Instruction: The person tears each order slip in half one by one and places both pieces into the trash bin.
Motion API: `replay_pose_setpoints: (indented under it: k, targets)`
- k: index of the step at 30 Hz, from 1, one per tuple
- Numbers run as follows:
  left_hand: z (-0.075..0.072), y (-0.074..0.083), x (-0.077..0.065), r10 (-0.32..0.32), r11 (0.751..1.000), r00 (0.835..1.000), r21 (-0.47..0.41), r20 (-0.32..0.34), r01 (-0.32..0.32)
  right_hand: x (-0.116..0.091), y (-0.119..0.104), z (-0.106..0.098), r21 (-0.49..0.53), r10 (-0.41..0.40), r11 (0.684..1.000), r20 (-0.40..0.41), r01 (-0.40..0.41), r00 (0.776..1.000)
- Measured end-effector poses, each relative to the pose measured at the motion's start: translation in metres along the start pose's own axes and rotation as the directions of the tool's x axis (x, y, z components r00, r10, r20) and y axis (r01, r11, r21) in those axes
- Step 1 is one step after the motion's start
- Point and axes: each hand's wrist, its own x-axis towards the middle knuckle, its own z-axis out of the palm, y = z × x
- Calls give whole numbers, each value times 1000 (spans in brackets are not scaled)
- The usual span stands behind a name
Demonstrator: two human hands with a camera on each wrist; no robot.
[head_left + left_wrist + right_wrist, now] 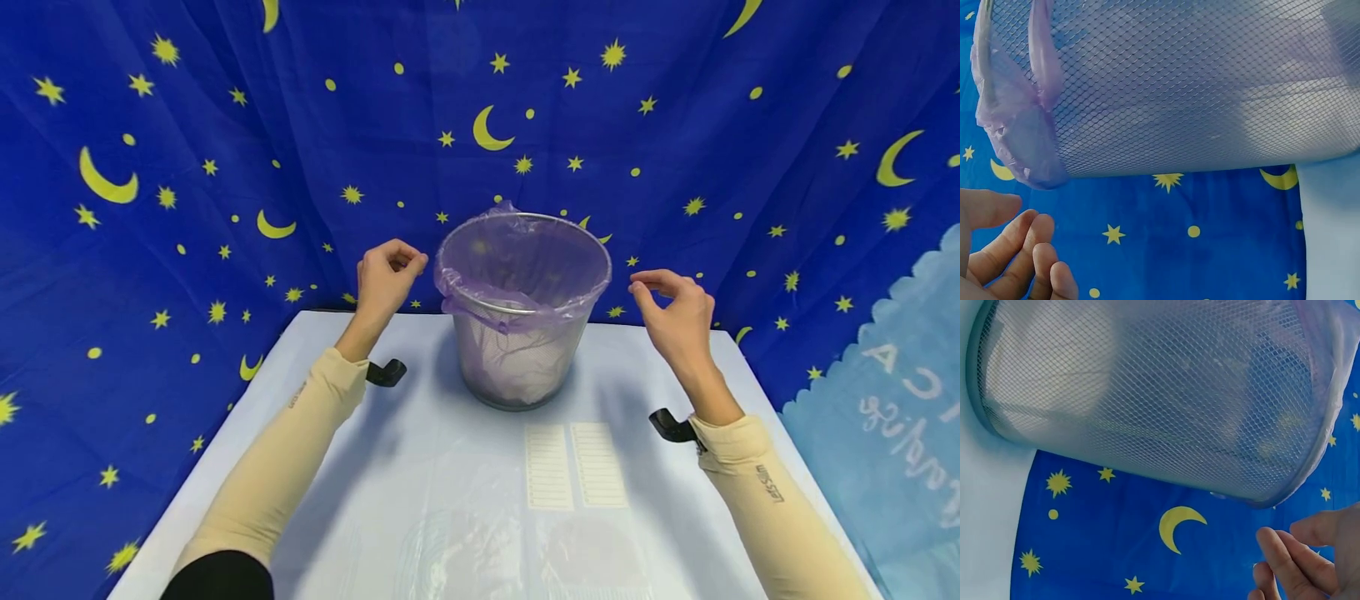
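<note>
Purple bag (528, 258) lines mesh bin (517, 367) between left hand (382, 282) and right hand (681, 315), loosely curled.

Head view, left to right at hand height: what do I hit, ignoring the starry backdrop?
Left hand → purple-lined mesh bin → right hand → light-blue panel with lettering.

A wire-mesh bin (519, 354) lined with a purple bag (528, 262) stands at 12 o'clock on a white table (431, 471), two pale ruled strips (550, 468) lying at its 5 o'clock
</note>
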Motion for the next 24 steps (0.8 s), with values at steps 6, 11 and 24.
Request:
replay_pose_setpoints:
  k: [6, 11, 24]
  targets:
    - [5, -10, -7, -24, 1000, 1000, 2, 5, 24, -10, 6, 4, 11, 18, 1000, 1, -18, 1000]
    - [10, -18, -11, -43, 999, 999, 23, 14, 43, -19, 13, 7, 15, 27, 1000, -3, -27, 1000]
    - [16, -32, -28, -42, 999, 998, 24, 47, 40, -44, 28, 19, 12, 53, 999, 0, -53, 999]
